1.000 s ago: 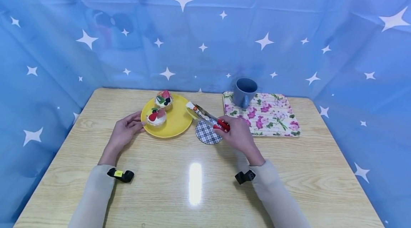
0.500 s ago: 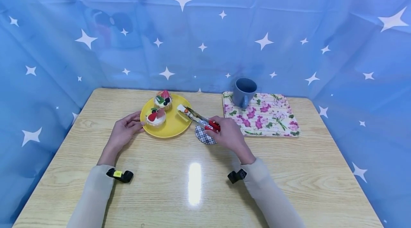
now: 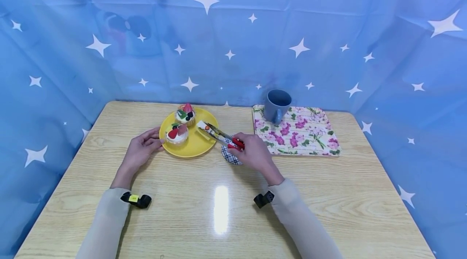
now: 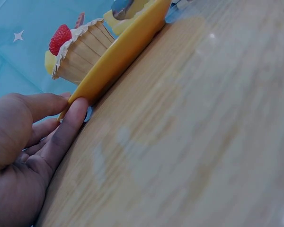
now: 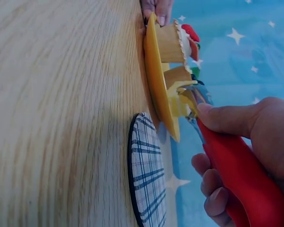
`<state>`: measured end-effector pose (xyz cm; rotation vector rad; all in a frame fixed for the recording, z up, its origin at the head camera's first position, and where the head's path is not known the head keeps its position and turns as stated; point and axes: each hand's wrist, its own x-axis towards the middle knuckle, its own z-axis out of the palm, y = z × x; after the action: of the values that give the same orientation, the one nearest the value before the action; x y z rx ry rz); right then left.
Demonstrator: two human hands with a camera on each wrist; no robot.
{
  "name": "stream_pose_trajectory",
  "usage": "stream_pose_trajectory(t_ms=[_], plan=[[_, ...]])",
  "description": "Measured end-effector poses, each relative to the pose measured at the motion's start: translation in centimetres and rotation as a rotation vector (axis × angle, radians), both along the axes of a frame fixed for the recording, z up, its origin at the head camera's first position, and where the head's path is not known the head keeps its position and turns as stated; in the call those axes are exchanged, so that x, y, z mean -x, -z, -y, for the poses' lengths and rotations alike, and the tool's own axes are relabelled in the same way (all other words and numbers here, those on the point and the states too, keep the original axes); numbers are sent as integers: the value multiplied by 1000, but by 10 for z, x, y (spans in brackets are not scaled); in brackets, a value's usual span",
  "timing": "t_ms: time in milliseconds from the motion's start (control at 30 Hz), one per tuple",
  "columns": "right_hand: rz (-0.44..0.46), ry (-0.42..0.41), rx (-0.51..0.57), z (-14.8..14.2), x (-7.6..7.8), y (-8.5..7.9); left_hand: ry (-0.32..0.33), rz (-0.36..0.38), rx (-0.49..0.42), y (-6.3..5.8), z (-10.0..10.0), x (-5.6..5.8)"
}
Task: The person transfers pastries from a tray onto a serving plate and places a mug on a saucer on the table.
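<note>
My left hand (image 3: 140, 150) pinches the left rim of a yellow plate (image 3: 189, 150), thumb and fingers on either side of the edge in the left wrist view. Two fruit-topped cupcakes (image 3: 177, 135) sit on the plate's left half, one behind the other. With my right hand (image 3: 255, 154) I grip tongs (image 5: 236, 165) by their red handles. Between the tongs' metal tips is a small cake slice (image 3: 201, 125), white on top with orange fruit and yellow sides. It is at the right part of the plate, right at its surface in the right wrist view.
A round plaid coaster (image 5: 149, 175) lies right of the plate, partly under the right hand in the head view. Farther right, a floral tray (image 3: 310, 133) bears a blue-grey mug (image 3: 274, 107). A starry blue curtain (image 3: 233, 28) hangs behind the wooden table (image 3: 175, 218).
My right hand has moved left, carrying the cake slice in the tongs from the plate's right edge to over the plate. The left hand has stayed at the rim.
</note>
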<state>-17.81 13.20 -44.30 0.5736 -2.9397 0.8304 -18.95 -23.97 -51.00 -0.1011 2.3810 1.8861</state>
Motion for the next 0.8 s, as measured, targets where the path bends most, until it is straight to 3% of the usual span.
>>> stream_pose_trajectory(t_ms=[800], plan=[[13,28,-69,12,4,2,-2,12,-12,0,1,1]])
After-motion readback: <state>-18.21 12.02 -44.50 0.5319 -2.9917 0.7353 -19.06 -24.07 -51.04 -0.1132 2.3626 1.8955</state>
